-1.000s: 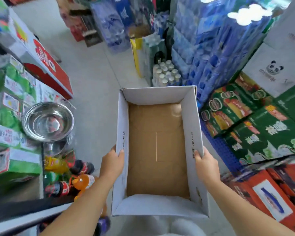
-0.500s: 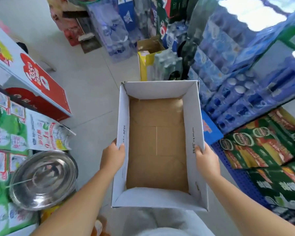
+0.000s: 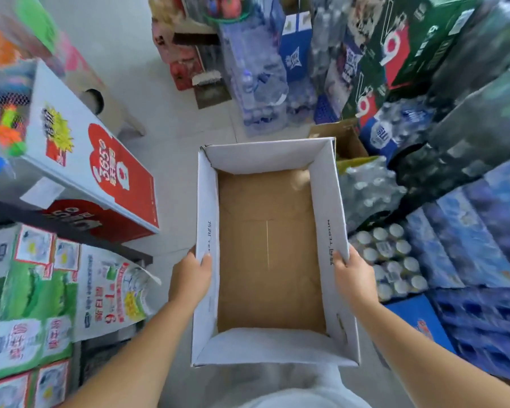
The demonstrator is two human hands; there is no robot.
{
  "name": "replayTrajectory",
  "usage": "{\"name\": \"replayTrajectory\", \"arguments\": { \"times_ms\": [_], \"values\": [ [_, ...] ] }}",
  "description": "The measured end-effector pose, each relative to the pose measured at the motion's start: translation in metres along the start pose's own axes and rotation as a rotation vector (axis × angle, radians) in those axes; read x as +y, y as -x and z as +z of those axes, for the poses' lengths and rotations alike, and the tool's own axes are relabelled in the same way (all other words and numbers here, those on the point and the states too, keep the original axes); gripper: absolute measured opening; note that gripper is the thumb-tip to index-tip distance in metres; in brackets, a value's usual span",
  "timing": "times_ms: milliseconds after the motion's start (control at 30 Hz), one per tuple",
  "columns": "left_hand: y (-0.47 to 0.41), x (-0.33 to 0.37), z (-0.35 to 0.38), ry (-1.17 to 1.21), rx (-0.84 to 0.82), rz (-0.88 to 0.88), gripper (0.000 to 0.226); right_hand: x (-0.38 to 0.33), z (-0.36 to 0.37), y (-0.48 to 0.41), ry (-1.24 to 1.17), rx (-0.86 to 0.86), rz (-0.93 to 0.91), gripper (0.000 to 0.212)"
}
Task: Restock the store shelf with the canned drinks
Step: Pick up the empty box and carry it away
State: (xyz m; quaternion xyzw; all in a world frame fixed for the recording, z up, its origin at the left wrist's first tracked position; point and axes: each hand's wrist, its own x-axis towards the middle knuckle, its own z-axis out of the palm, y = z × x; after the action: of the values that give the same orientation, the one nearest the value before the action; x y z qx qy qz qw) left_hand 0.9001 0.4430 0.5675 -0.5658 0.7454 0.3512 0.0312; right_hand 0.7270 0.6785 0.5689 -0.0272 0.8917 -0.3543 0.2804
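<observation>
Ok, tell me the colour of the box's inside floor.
Plain brown cardboard; the box has white walls. Head view shows it best.

Both arms reach forward, left hand (image 3: pixel 190 279) and right hand (image 3: pixel 354 276) clamped, thumbs inward.

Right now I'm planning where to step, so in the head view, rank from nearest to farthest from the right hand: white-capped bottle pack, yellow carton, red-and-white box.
1. White-capped bottle pack, just right of the right hand.
2. Yellow carton, ahead.
3. Red-and-white box, far left.
</observation>
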Motion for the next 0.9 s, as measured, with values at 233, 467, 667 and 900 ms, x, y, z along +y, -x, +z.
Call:
{"name": "replayTrajectory", "arguments": {
  "times_ms": [233,467,667,900],
  "values": [
    [-0.194,0.080,-0.046,-0.056,-0.024,0.129,0.036,-0.131,0.052,-0.125,-0.078,0.074,0.060,0.021],
    [-0.347,0.186,-0.075,-0.141,-0.078,0.197,0.035,-0.231,0.071,-0.240,-0.154,0.130,0.149,0.018],
    [-0.473,0.288,-0.063,-0.196,-0.141,0.210,0.032,-0.288,0.077,-0.371,-0.191,0.177,0.249,0.019],
    [-0.604,0.408,-0.041,-0.318,-0.254,0.278,0.032,-0.346,0.069,-0.490,-0.225,0.231,0.371,0.016]
  ]
}}
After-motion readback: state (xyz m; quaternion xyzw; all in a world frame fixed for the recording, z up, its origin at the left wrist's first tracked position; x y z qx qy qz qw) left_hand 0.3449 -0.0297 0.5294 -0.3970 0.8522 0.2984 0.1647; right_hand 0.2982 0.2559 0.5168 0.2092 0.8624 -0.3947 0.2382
